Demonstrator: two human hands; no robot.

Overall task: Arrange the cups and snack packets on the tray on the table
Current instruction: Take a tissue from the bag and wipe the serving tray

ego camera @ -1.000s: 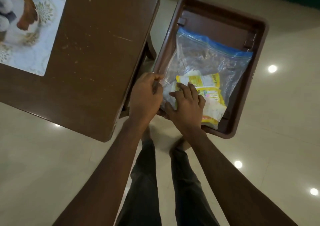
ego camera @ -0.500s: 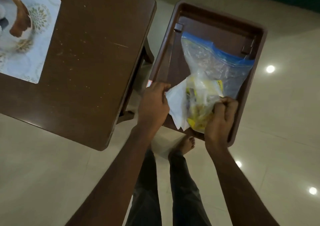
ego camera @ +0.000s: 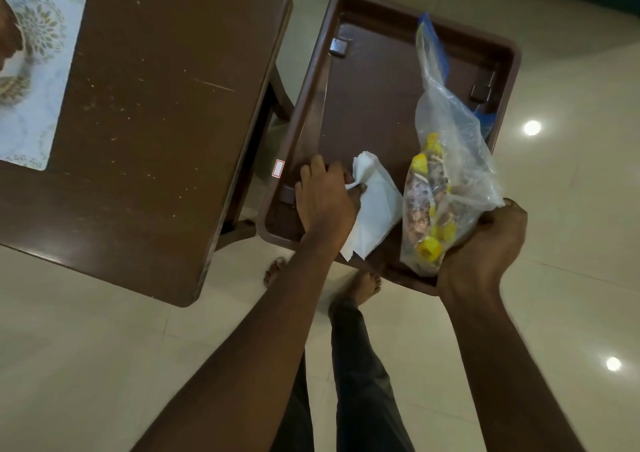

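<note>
A brown plastic tray [ego camera: 367,105] lies to the right of the brown table [ego camera: 156,112]. My right hand [ego camera: 481,247] grips the bottom of a clear zip bag [ego camera: 446,181] with a blue strip, lifted on its edge over the tray's near right corner; yellow snack packets show inside it. My left hand [ego camera: 323,198] pinches a white folded paper [ego camera: 374,205] lying on the tray's near part. No cups are visible.
A pale patterned placemat [ego camera: 31,80] with a brown-and-white object lies at the table's far left. Glossy tiled floor surrounds the furniture, and my bare feet [ego camera: 360,288] stand just below the tray's near edge.
The zip bag lay flat in the tray; my right hand has gripped its bottom and raised it on edge to the right. My left hand has uncovered and pinched the white paper.
</note>
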